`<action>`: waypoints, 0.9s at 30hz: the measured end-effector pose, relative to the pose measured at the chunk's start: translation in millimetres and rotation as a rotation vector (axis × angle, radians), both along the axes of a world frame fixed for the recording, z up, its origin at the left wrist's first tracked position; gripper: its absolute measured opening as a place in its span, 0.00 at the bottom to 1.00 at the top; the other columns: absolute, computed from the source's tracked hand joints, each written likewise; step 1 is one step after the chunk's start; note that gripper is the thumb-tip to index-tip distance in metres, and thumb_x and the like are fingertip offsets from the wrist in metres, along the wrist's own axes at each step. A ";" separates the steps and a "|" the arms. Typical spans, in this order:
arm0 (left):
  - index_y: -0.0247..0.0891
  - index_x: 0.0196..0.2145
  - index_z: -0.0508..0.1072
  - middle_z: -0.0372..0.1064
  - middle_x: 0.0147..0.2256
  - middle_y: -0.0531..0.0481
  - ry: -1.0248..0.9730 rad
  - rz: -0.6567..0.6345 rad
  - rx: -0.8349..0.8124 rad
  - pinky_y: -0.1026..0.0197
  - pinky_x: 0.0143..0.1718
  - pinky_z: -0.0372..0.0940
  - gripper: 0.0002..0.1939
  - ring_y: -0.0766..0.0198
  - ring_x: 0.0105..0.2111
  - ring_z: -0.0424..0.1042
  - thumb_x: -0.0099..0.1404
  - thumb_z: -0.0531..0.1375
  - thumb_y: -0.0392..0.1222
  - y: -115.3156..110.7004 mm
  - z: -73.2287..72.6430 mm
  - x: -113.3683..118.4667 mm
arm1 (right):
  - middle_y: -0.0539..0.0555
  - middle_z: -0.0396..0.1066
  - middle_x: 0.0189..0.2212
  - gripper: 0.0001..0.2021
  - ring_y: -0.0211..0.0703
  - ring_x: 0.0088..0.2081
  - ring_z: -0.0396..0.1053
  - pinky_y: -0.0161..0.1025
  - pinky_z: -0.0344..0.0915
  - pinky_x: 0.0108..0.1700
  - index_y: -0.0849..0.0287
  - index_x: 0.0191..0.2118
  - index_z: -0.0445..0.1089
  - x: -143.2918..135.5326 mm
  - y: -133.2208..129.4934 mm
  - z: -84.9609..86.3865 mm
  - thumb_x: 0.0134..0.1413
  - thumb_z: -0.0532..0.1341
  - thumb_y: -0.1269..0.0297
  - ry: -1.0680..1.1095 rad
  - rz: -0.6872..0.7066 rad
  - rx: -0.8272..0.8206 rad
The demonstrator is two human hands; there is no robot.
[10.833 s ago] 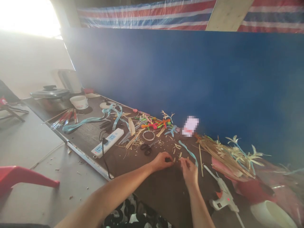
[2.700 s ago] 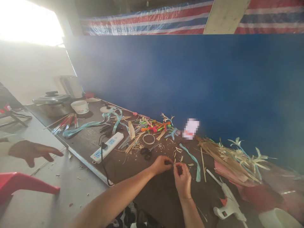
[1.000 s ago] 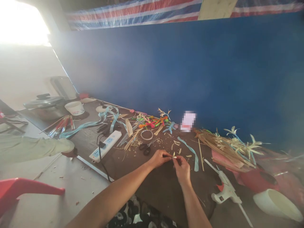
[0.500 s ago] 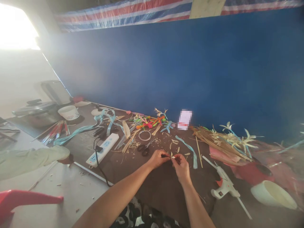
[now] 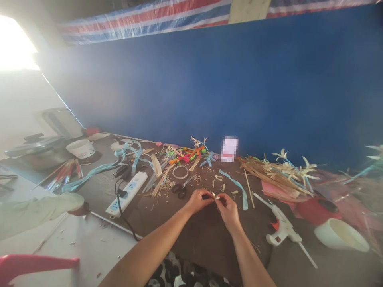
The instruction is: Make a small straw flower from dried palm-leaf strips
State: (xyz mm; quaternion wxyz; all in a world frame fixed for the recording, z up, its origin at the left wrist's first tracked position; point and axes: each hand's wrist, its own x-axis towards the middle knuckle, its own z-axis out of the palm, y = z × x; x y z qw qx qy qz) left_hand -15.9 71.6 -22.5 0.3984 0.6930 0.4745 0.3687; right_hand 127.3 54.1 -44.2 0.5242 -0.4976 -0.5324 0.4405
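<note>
Above the near part of the dark table, my left hand (image 5: pixel 200 201) and my right hand (image 5: pixel 228 208) meet at the fingertips. Between them is a small pale strip, like dried husk (image 5: pixel 214 195), pinched from both sides; the fingers partly cover it. Black-handled scissors (image 5: pixel 181 190) lie just beyond my left hand. Pale scraps (image 5: pixel 220 177) and a light blue ribbon (image 5: pixel 237 186) are spread past my right hand, with a thin stick (image 5: pixel 249 188) beside the ribbon. Further right rests a white glue gun (image 5: pixel 283 228) with a glue stick in its back.
On the left are a power strip (image 5: pixel 127 194) with a black cable, a white tub (image 5: pixel 80 149) and a pot (image 5: pixel 36 151). Another person's sleeve (image 5: pixel 38 211) reaches in there. Husk flowers (image 5: pixel 305 169) and a white cup (image 5: pixel 341 235) lie right. A blue panel (image 5: pixel 209 87) stands behind.
The camera view has turned slightly, so the table things sit a little further left. Both hands keep their pinch on the pale strip, with barely any finger movement.
</note>
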 end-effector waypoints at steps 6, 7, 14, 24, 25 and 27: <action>0.34 0.30 0.71 0.69 0.29 0.51 -0.005 -0.049 -0.003 0.67 0.35 0.59 0.13 0.66 0.32 0.66 0.52 0.57 0.47 -0.8 4.7 -0.4 | 0.49 0.64 0.19 0.10 0.35 0.19 0.59 0.31 0.55 0.20 0.61 0.29 0.66 0.4 -0.5 0.3 0.43 0.58 0.58 -0.003 0.011 0.007; 0.34 0.31 0.71 0.69 0.29 0.51 -0.002 -0.047 -0.003 0.67 0.35 0.58 0.13 0.66 0.32 0.66 0.52 0.57 0.47 -0.4 4.5 -0.4 | 0.49 0.64 0.19 0.10 0.35 0.19 0.58 0.31 0.55 0.19 0.61 0.28 0.66 0.5 -0.7 0.1 0.43 0.57 0.58 -0.003 0.011 0.007; 0.35 0.28 0.72 0.69 0.29 0.50 -0.004 0.004 0.046 0.66 0.37 0.58 0.13 0.66 0.32 0.66 0.51 0.58 0.48 1.8 -1.3 0.5 | 0.50 0.65 0.21 0.12 0.36 0.21 0.61 0.30 0.57 0.21 0.62 0.31 0.66 0.4 -4.4 2.6 0.44 0.57 0.57 0.012 0.028 0.004; 0.35 0.29 0.72 0.70 0.29 0.50 0.012 0.018 0.013 0.65 0.37 0.59 0.14 0.64 0.32 0.67 0.50 0.58 0.49 -0.3 1.9 0.6 | 0.50 0.65 0.19 0.12 0.35 0.20 0.60 0.31 0.59 0.21 0.61 0.29 0.67 -1.1 -4.9 7.0 0.45 0.56 0.56 -0.043 -0.011 0.019; 0.35 0.29 0.72 0.70 0.30 0.50 0.012 0.016 0.015 0.65 0.37 0.59 0.14 0.64 0.32 0.67 0.50 0.58 0.49 -0.5 2.3 0.4 | 0.49 0.65 0.19 0.12 0.35 0.19 0.60 0.31 0.60 0.21 0.61 0.29 0.67 -1.2 -5.0 7.5 0.45 0.56 0.56 -0.039 -0.014 0.019; 0.35 0.29 0.72 0.70 0.30 0.50 0.005 0.013 0.025 0.65 0.36 0.59 0.14 0.64 0.33 0.67 0.51 0.58 0.48 -0.6 2.4 0.3 | 0.49 0.65 0.18 0.13 0.35 0.19 0.61 0.31 0.60 0.21 0.61 0.29 0.67 -1.4 -5.5 8.7 0.44 0.56 0.56 -0.032 -0.017 0.011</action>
